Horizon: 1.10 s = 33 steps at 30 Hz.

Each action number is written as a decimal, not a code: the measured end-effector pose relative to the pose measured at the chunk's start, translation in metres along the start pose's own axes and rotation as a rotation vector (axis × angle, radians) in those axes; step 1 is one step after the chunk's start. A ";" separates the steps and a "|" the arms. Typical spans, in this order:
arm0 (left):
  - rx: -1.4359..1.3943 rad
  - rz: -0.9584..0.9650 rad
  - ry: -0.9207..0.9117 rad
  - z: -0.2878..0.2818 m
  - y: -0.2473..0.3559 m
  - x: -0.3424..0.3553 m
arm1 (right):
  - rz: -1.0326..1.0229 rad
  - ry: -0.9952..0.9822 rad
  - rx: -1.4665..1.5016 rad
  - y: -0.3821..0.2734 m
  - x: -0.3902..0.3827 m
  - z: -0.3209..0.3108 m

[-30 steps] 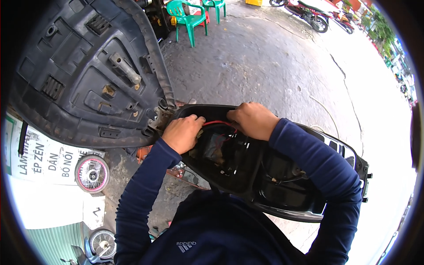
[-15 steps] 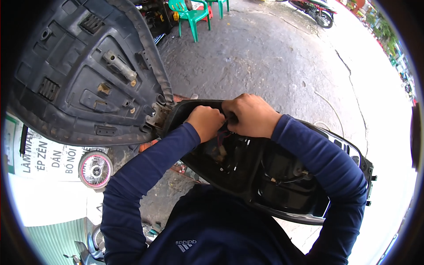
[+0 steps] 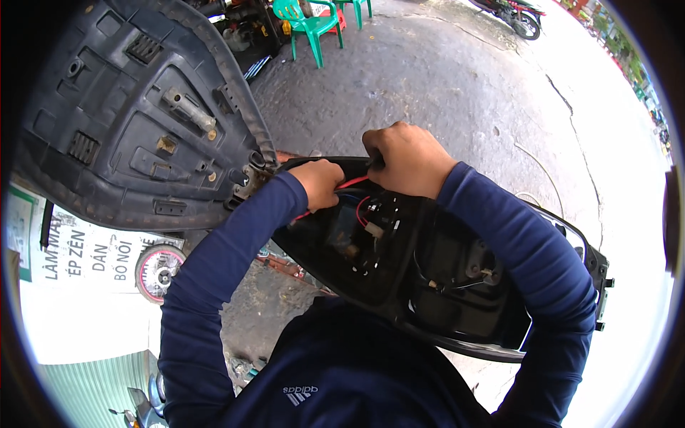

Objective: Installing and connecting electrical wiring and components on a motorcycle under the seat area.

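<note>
A red wire [image 3: 352, 182] runs between my two closed hands, above the front of a scooter's black under-seat compartment [image 3: 389, 299]. My left hand [image 3: 319, 182] is closed round it by the seat hinge, and a bit of red shows below that wrist. My right hand [image 3: 412, 158] grips the other end in a fist, raised over the compartment's far rim; the fingertips are hidden. Inside the opening below, a thin red lead ends in a pale plastic connector [image 3: 373, 230], which hangs loose from both hands.
The raised seat [image 3: 153, 175] stands tipped open at the left, its underside showing. Behind it are a lettered sign [image 3: 89, 250] and a pink-rimmed wheel [image 3: 158, 274]. Farther off are a green plastic chair [image 3: 312, 28] and a parked red motorbike [image 3: 510, 16].
My hands have drawn apart, the left toward the hinge and the right slightly up and to the right. The red wire now shows between them, and the connector has come into sight.
</note>
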<state>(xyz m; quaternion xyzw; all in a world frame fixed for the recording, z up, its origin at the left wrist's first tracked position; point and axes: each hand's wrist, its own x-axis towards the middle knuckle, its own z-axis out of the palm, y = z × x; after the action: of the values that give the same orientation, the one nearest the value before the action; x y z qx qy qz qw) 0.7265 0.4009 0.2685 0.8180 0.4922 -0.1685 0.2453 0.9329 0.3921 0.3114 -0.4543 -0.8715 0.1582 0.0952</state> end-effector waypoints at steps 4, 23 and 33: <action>-0.063 0.054 -0.042 0.005 -0.013 0.004 | 0.053 -0.008 -0.018 0.001 -0.002 -0.005; -0.246 0.035 0.055 0.015 -0.037 -0.017 | 0.153 0.039 -0.112 -0.003 -0.002 0.002; -0.807 0.098 0.307 0.029 -0.033 -0.037 | 0.017 0.041 -0.299 0.004 -0.014 0.011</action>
<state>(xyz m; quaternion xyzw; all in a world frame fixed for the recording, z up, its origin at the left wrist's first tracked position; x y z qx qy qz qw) 0.6792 0.3707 0.2556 0.6945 0.5101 0.1729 0.4770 0.9401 0.3809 0.2997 -0.4737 -0.8794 0.0184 0.0429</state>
